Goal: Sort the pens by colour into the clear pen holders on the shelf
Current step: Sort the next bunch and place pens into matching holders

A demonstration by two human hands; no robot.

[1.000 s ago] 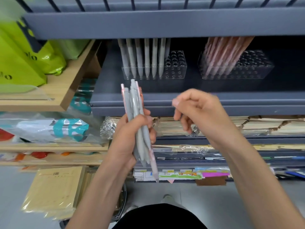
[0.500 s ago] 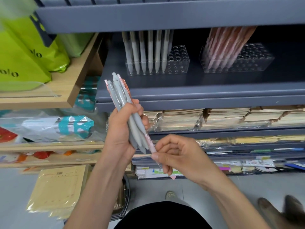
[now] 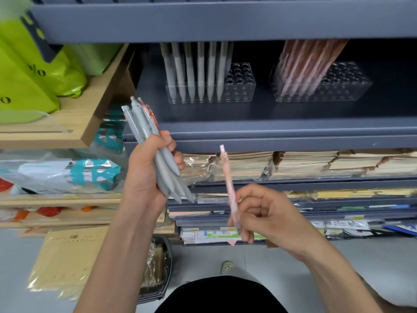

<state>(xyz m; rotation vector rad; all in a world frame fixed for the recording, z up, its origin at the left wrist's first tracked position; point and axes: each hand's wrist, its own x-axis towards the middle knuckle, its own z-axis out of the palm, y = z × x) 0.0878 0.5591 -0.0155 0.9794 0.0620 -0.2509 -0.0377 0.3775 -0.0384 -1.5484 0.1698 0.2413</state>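
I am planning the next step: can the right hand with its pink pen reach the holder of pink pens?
Probably yes. Nothing stands between the right hand and that holder, and its right side has empty holes. The shelf above is low, so tilting may help.

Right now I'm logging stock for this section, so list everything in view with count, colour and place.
grey pens: six in front, grey, standing in left holder
left holder: one, clear, on shelf
pink pens: several, pink, leaning in right holder
right holder: one, clear, on shelf
pen bundle: mostly grey, one pinkish, in left hand
single pen: one, pink, in right hand
green bags: count unclear, upper left
notebook stacks: several, tan, lower shelf
paper packs: yellowish, bottom left
left hand: grips bundle
right hand: fingers pinch single pen
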